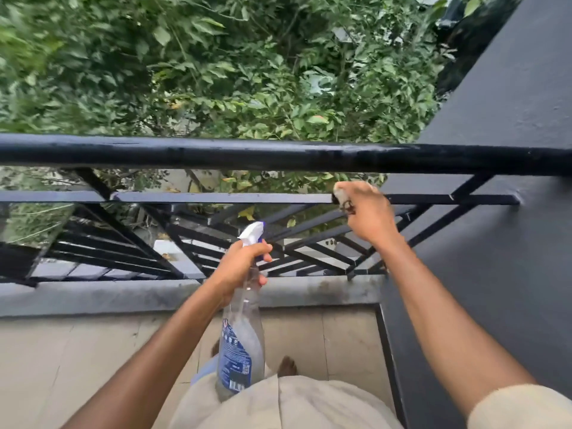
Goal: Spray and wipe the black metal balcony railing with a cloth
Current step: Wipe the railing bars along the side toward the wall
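Observation:
The black metal railing [216, 156] crosses the view, its round top rail above a flat second bar [223, 198] and slanted bars below. My right hand [366, 212] grips a small pale cloth [342, 196] and holds it against the flat second bar near its right end. My left hand [240, 263] holds a clear spray bottle [240, 345] by the neck, its white nozzle [252, 232] pointing toward the lower bars. The bottle has a blue label.
A dark grey wall [510, 212] closes the right side, where the rails end. A grey concrete curb [154, 295] runs under the railing above beige floor tiles [62, 366]. Green foliage [216, 72] fills the space beyond. My foot [288, 365] shows below.

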The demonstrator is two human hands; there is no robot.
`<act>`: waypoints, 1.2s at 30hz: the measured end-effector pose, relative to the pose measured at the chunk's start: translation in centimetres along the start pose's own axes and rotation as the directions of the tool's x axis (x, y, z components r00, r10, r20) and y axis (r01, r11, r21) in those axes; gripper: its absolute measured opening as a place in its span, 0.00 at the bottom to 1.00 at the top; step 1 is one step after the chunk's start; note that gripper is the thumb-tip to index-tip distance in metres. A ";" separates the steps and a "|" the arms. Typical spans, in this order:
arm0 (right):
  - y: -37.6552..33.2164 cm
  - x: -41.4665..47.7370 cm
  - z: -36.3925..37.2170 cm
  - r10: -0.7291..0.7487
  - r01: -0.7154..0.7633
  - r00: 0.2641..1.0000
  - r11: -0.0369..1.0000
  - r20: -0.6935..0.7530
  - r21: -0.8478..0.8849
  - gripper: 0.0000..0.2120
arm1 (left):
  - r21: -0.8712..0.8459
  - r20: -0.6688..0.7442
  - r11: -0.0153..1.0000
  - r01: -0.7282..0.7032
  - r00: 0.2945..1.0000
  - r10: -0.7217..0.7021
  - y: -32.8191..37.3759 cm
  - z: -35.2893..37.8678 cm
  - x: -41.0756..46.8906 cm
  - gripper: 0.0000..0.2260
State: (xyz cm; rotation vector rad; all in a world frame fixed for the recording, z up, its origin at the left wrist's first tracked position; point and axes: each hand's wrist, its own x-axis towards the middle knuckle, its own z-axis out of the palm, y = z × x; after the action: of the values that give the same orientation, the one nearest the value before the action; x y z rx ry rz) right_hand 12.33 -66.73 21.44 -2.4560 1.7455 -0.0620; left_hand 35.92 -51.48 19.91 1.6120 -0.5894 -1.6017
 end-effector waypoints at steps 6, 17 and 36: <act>-12.7 1.1 1.3 -0.157 0.157 0.988 0.987 0.006 -0.024 0.20 | -0.029 -0.157 0.998 -0.058 0.986 0.053 0.6 -7.3 -0.8 0.08; -17.4 0.7 2.3 -0.035 0.034 0.997 0.999 -0.076 -0.023 0.29 | 0.060 -0.156 0.980 -0.191 0.968 0.198 2.0 -18.6 -1.5 0.03; -35.3 2.6 6.5 -0.054 0.058 0.998 0.989 -0.031 0.138 0.32 | 0.197 -0.196 0.904 -0.379 0.889 0.415 2.3 -29.9 -1.4 0.03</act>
State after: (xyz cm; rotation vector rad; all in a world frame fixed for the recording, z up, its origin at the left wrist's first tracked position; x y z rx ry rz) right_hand 46.94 -57.24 19.40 -2.4148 1.6236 -0.2160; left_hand 65.38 -45.82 19.84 1.6324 -0.8708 -1.0683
